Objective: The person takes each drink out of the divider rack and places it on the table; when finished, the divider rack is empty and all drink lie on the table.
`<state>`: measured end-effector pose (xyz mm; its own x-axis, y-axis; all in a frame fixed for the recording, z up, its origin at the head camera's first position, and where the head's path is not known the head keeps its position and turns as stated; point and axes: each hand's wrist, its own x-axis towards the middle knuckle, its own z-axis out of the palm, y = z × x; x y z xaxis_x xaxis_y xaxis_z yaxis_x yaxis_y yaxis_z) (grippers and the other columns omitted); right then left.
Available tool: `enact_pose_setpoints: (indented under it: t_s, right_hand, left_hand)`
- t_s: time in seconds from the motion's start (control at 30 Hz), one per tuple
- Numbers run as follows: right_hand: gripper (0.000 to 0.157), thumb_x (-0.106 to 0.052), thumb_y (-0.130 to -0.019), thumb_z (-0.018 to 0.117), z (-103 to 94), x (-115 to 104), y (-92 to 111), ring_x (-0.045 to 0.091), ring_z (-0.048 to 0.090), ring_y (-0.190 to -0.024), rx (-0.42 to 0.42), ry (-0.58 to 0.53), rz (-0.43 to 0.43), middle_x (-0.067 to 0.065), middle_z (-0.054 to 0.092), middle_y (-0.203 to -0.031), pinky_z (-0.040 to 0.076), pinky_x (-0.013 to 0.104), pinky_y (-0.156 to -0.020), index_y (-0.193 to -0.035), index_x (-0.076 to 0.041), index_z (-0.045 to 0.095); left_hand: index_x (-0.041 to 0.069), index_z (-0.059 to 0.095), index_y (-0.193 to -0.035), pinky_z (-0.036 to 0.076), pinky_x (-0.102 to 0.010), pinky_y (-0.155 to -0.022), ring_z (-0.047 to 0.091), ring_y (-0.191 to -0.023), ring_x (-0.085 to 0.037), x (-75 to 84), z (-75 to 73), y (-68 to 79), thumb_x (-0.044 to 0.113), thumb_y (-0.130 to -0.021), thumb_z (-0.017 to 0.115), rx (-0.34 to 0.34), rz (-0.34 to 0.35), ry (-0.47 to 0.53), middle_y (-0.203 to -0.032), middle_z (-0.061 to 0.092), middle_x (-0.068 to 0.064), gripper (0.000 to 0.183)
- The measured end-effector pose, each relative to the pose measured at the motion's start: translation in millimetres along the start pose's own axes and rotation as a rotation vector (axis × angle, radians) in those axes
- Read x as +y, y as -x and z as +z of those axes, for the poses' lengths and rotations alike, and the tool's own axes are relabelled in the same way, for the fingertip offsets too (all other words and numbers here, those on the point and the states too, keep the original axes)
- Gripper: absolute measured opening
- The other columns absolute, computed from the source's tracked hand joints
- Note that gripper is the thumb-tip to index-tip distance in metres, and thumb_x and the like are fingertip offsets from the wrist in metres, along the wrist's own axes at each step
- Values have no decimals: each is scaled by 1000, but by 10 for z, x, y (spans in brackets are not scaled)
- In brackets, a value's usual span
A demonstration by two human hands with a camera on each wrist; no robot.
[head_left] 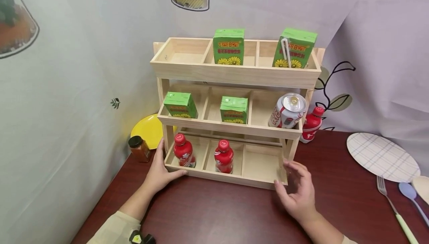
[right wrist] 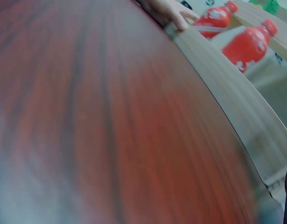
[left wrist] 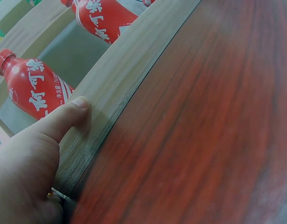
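Note:
A three-tier wooden shelf (head_left: pixel 234 73) stands on the dark red table. My left hand (head_left: pixel 159 173) grips its bottom left corner, thumb on the front board, fingers up along the side; in the left wrist view the thumb (left wrist: pixel 71 116) presses that board. At the bottom right corner, my right hand (head_left: pixel 298 193) is spread loosely, thumb and fingertips right at the edge. Two red bottles (head_left: pixel 184 151) (head_left: pixel 223 157) stand in the bottom tier's left and middle compartments. Small green drink cartons (head_left: pixel 229 47) sit in the upper tiers, with a white can (head_left: pixel 287 110) at middle right.
A yellow plate (head_left: pixel 147 129) and a black-capped jar (head_left: pixel 139 149) are left of the shelf. Behind its right side stands another red bottle (head_left: pixel 311 124). Further right lie a checked oval plate (head_left: pixel 382 156), a fork (head_left: pixel 392 203) and a blue spoon (head_left: pixel 408 192).

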<state>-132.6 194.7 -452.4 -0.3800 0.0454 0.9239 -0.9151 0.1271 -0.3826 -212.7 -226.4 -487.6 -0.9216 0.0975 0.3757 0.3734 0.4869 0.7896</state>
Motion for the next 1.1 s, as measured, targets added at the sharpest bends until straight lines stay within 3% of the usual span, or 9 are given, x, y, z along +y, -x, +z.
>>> enact_pose_setpoints:
  t_s: [0.13,0.27,0.37,0.6,0.8,1.1]
  right_hand:
    - [54,6,-78,71,106,-10,-19,39,52,-117,-55,-23,-51,43,46,-111,41,35,-101,-111,32,38]
    - [53,0,-80,72,197,-31,-48,43,53,-112,-95,52,-74,40,50,-113,41,34,-101,-111,30,42]
    - [52,-4,-81,71,260,-46,-66,43,53,-110,-115,107,-85,39,52,-113,41,33,-101,-112,28,45]
    - [51,-16,-84,69,428,-78,-111,38,56,-108,-143,267,-123,32,57,-112,39,28,-101,-110,22,51]
    - [51,-20,-85,68,585,-69,-118,41,56,-103,-176,305,-114,30,58,-113,37,28,-102,-110,21,52]
    - [56,-22,-83,69,763,151,13,41,56,-107,-212,341,-147,30,57,-117,37,32,-104,-117,19,53]
  left_hand:
    - [25,6,-156,30,-57,-103,32,-134,-29,142,-18,3,24,-58,95,-5,25,10,-153,25,-10,133]
    - [15,7,-156,30,-58,-103,32,-134,-32,320,-66,28,20,-60,94,-16,31,20,-153,25,-15,130]
    - [14,7,-156,30,-55,-104,32,-135,-30,383,-86,34,21,-61,94,-24,22,13,-153,25,-14,129]
    - [13,7,-156,30,-54,-104,32,-134,-30,379,-77,22,21,-61,94,-28,26,13,-153,25,-15,129]
    - [13,7,-156,31,-54,-104,33,-134,-31,367,-83,28,19,-61,94,-24,28,24,-152,25,-16,129]
    - [13,7,-156,30,-57,-104,32,-135,-33,407,-76,29,20,-62,93,-24,22,15,-153,24,-17,127]
